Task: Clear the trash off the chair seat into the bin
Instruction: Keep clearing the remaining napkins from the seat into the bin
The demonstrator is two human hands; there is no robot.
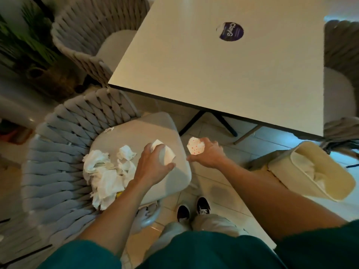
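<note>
Your left hand (155, 162) gripping white paper scrap (167, 155), hovering over chair seat (174, 133). Your right hand (207, 154) clutching red-dotted wrapper (195, 145), hanging just right of seat edge, above floor. Crumpled tissue pile (104, 171) lying on seat's left side, near your left forearm. Bin (310, 171) sitting far right, tilted, well apart from both hands.

White crumpled napkins (104, 171) on a beige seat cushion (174, 177); grey woven chair back (58, 152). White paper with red dots (195, 145). Cream bin (310, 171). Off-white tabletop (213, 74), purple sticker (231, 31).
</note>
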